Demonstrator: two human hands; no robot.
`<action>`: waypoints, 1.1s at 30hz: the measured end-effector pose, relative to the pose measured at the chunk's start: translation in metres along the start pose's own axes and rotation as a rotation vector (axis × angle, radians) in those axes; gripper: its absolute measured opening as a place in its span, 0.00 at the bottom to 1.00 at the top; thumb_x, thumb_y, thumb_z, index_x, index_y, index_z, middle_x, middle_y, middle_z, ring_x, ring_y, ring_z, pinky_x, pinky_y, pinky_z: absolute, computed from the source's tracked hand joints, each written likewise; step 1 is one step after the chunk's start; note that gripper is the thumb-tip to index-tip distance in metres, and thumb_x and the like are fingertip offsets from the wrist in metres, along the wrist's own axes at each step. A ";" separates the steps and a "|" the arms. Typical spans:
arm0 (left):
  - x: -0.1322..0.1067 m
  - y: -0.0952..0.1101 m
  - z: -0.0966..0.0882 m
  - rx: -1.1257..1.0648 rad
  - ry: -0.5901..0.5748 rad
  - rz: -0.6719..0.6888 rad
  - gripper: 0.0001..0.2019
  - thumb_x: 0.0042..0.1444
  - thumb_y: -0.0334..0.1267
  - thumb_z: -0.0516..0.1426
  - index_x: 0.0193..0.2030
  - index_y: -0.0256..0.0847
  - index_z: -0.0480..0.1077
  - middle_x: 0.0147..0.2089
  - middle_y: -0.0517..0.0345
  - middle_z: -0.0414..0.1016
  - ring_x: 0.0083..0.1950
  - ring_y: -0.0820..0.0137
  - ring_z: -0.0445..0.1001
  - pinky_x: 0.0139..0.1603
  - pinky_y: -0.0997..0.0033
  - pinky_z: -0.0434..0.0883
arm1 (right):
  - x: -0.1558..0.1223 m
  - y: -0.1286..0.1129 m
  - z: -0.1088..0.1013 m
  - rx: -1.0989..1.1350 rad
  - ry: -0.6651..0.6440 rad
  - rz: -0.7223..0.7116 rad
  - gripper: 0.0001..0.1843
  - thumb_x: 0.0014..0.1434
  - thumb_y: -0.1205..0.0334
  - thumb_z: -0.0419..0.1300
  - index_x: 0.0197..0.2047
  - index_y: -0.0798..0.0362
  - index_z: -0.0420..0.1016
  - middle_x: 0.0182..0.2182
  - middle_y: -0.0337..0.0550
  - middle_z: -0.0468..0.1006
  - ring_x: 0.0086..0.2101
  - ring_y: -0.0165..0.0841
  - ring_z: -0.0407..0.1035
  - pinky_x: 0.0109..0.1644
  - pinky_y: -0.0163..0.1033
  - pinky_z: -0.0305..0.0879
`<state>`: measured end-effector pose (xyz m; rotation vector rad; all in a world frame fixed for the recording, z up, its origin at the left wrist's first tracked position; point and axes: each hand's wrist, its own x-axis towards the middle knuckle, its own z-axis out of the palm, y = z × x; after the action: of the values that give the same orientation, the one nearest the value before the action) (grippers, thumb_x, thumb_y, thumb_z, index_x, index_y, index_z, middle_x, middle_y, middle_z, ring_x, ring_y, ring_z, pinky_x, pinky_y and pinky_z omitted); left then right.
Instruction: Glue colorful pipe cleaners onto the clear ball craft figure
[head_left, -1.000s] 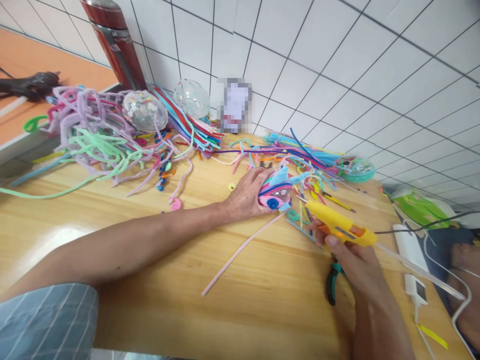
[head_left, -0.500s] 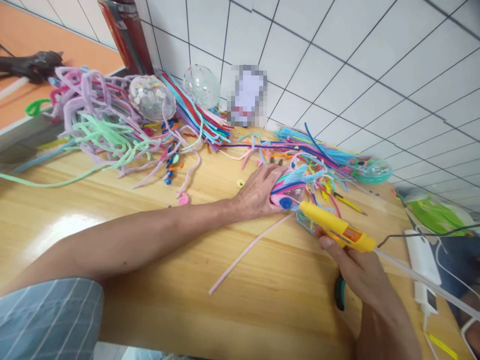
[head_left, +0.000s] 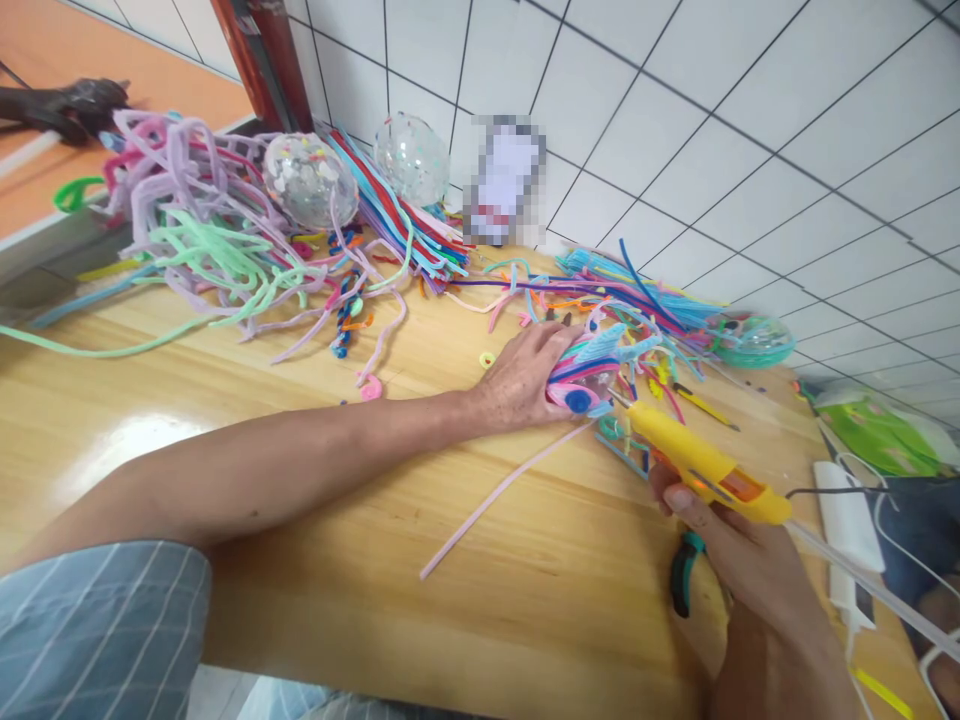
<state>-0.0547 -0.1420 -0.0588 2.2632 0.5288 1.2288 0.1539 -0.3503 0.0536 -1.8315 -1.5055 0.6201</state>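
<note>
Wooden table point(head_left: 300, 520) below white tiles bears two glitter balls point(head_left: 311, 178) at 11 o'clock. One yellow glue gun point(head_left: 701, 465) lies right of centre, its long axis running 4 to 10 o'clock and its nozzle pointing to 10, just beside one fuzzy toy point(head_left: 589, 370). The right hand point(head_left: 731, 545) is clenched round the gun; the left hand point(head_left: 525, 375) grips the toy.

Table point(head_left: 315, 560): varnished wood, glossy, showed glare. Wall point(head_left: 750, 120): glazed white tiles, smooth. Pipe cleaners point(head_left: 217, 250): fuzzy, matt. Glue gun point(head_left: 705, 468): yellow plastic, smooth. Balls point(head_left: 309, 178): clear glossy plastic, probably. Sleeve point(head_left: 97, 630): striped cloth. Pliers point(head_left: 684, 572): rubbery-looking grips.
</note>
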 end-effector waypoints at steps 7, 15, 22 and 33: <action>0.000 0.004 -0.001 0.047 -0.001 0.012 0.48 0.62 0.62 0.69 0.79 0.37 0.58 0.72 0.32 0.70 0.74 0.44 0.72 0.76 0.40 0.72 | 0.000 0.004 0.007 -0.152 0.033 -0.051 0.13 0.68 0.43 0.66 0.41 0.42 0.85 0.35 0.42 0.83 0.38 0.42 0.79 0.43 0.45 0.78; 0.000 0.005 0.001 0.088 0.003 0.027 0.48 0.63 0.63 0.68 0.78 0.33 0.60 0.72 0.31 0.70 0.73 0.44 0.72 0.76 0.43 0.72 | 0.000 -0.002 0.019 -0.264 0.021 -0.149 0.13 0.73 0.43 0.62 0.43 0.41 0.78 0.36 0.40 0.81 0.34 0.40 0.76 0.35 0.42 0.72; -0.001 0.004 0.002 0.045 -0.045 -0.012 0.47 0.64 0.62 0.67 0.81 0.41 0.57 0.74 0.33 0.68 0.76 0.43 0.69 0.77 0.37 0.69 | 0.001 0.001 0.021 -0.328 0.043 -0.137 0.14 0.72 0.41 0.61 0.45 0.41 0.77 0.35 0.40 0.81 0.33 0.40 0.76 0.35 0.43 0.72; -0.001 0.004 0.003 0.049 -0.036 -0.015 0.48 0.62 0.62 0.68 0.80 0.41 0.58 0.74 0.33 0.68 0.76 0.43 0.69 0.78 0.37 0.69 | 0.001 -0.009 0.024 -0.309 0.056 -0.070 0.16 0.70 0.39 0.62 0.43 0.41 0.77 0.33 0.41 0.80 0.32 0.41 0.75 0.32 0.43 0.69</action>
<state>-0.0523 -0.1460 -0.0584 2.3136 0.5677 1.1772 0.1307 -0.3437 0.0446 -1.9947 -1.6937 0.3119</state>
